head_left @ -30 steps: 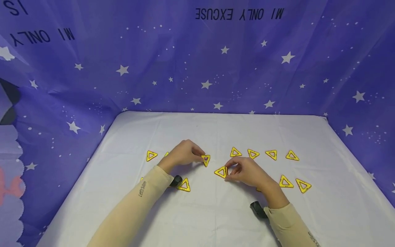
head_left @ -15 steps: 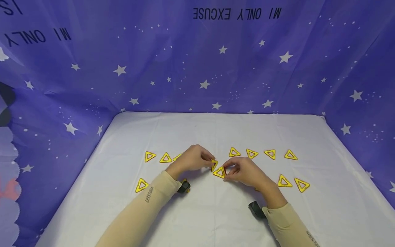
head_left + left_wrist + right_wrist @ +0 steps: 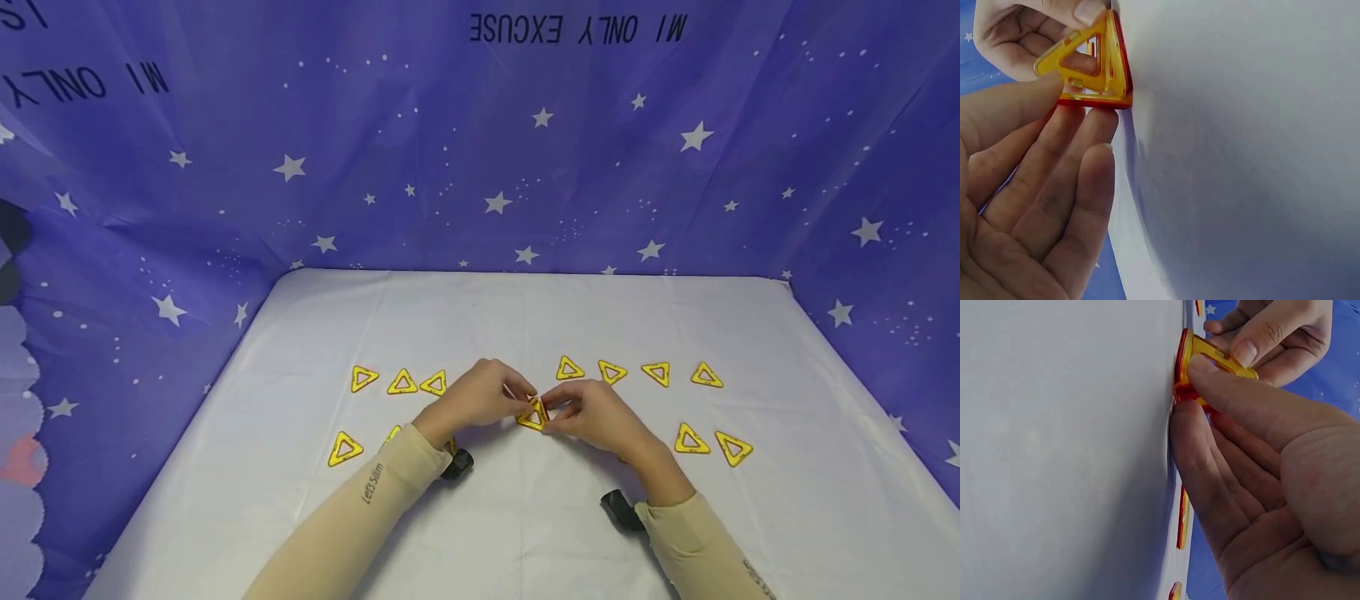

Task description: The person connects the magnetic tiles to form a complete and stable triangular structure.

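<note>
Near the middle of the table, several triangular magnetic tiles (image 3: 530,424) with yellow frames and red edges meet in a small upright shape. My left hand (image 3: 480,395) pinches a tile on the left side of it, thumb on the frame in the left wrist view. From the right, my right hand (image 3: 600,418) pinches another tile between thumb and fingers. The right wrist view has these tiles (image 3: 1182,362) tilted against one another, touching along red edges, the base at the cloth. My fingers partly cover the joined sides.
More triangular tiles lie flat in rows: to the left, one tile (image 3: 402,382) among several, some behind my left arm; to the right, another tile (image 3: 692,439) among several. A white cloth (image 3: 525,525) covers the table, with a purple star curtain (image 3: 450,150) behind.
My left hand has moved right with its tile and brought it against the tiles at my right hand. My right hand has stayed nearly in place, still holding its tile.
</note>
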Tool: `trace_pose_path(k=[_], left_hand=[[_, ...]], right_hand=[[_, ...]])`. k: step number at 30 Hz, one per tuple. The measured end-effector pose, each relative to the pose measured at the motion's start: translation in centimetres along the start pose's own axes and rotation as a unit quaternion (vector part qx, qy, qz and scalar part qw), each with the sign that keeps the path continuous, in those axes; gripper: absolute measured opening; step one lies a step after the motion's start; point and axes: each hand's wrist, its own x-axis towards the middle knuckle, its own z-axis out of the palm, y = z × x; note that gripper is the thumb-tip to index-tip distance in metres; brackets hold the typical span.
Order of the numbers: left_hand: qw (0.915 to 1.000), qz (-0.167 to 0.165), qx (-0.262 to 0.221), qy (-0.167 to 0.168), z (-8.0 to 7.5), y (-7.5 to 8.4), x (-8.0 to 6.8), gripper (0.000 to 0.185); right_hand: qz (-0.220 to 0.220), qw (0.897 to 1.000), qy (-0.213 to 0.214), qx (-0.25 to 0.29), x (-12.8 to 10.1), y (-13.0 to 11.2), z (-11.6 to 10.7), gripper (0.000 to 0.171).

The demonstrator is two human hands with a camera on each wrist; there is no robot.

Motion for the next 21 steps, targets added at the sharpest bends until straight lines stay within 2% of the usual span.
trace_pose_path(k=[14,21], left_hand=[[0.9997,0.02,0.009,-0.01,0.35,0.48,-0.16,0.016],[0.9994,0.01,0.018,-0.029,-0.46,0.6,-0.4,0.041]], right_hand=[[-0.019,1.0,0.0,-0.006,0.14,-0.02,0.2,0.033],[-0.009,1.0,0.003,-0.008,0.19,0.06,0.21,0.045]])
